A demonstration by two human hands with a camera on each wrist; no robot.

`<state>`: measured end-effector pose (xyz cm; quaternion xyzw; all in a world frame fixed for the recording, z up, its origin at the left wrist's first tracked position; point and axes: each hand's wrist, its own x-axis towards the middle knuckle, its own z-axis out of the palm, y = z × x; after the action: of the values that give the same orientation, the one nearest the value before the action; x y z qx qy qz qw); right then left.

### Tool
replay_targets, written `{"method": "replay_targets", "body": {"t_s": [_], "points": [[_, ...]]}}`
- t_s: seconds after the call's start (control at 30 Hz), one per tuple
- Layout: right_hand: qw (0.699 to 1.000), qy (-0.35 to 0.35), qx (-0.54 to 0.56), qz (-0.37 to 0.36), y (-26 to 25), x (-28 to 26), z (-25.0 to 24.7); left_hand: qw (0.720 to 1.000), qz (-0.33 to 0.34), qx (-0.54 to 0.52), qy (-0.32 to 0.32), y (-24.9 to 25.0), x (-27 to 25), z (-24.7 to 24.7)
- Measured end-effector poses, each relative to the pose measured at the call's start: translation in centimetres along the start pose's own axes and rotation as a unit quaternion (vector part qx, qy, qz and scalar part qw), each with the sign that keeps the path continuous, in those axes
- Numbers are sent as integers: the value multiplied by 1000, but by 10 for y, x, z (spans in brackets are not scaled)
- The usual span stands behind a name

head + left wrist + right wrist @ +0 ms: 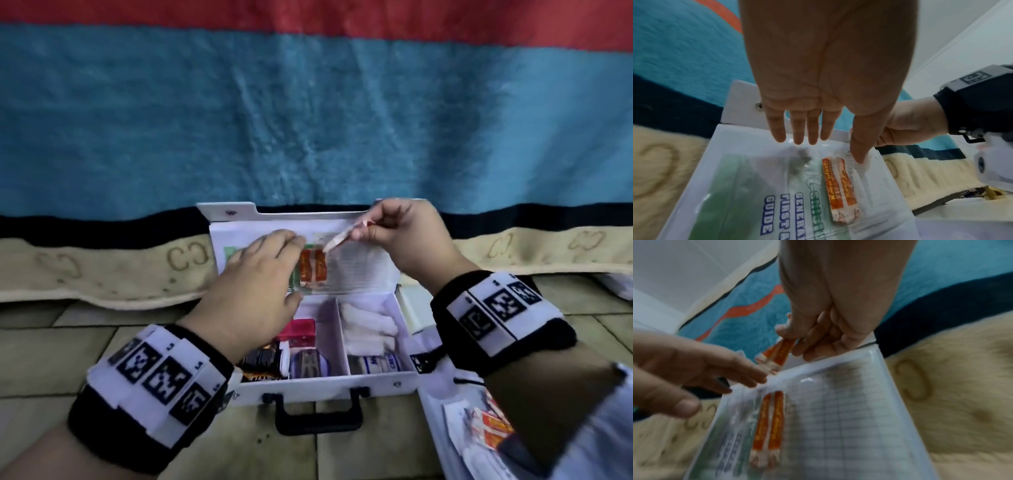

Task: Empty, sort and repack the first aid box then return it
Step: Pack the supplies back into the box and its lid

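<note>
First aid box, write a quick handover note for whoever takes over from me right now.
Left hand: open, fingers straight at the mouth of the clear lid sleeve.
Right hand: pinches a strip of plasters above that sleeve.
First aid box: open on the tiled floor, lid propped up. One plaster pair already sits in the sleeve, beside the first aid guide. Bandage rolls and small packs fill the tray.
Left: slide in the held strip, pack the plasters lying at right, close the box, return it.

The leaflet (pixel 789 204) in the lid reads "GENERAL FIRST A… GUIDE"; the orange plasters (pixel 840 191) read "Keep plast".
</note>
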<state>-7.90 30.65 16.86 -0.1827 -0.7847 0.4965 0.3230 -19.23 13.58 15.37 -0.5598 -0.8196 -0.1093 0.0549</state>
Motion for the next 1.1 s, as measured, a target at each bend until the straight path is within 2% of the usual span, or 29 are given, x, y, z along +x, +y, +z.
{"method": "replay_targets", "body": {"t_s": [0.13,0.27,0.37,0.43,0.53,0.57,0.67,0.8,0.93,1.1], "points": [[998,53,-23,-13,-5,12,7,1000,8,-4,8,-4,3,2],[974,77,-207,-44,1,13,13,1000,10,-4,15,-4,7,4],[956,58,-277,-84,5,10,13,1000,11,-5,16,-4,8,4],[953,72,-277,-102,5,10,13,1000,13,-6,17,-5,8,4],[965,116,-211,-103,0,11,10,1000,12,-12,19,-5,8,5],[965,100,-223,-95,-1,12,8,1000,11,-13,18,-6,8,5],[950,-14,-306,-63,-2,13,3,1000,13,-27,9,-6,8,6],[921,-41,-379,-76,-8,11,0,999,23,-37,0,-4,8,6],[900,-111,-415,-69,-14,10,2,999,22,-26,4,-3,8,6],[877,-150,-455,-34,-13,9,10,1000,14,-26,2,-3,10,7]]}}
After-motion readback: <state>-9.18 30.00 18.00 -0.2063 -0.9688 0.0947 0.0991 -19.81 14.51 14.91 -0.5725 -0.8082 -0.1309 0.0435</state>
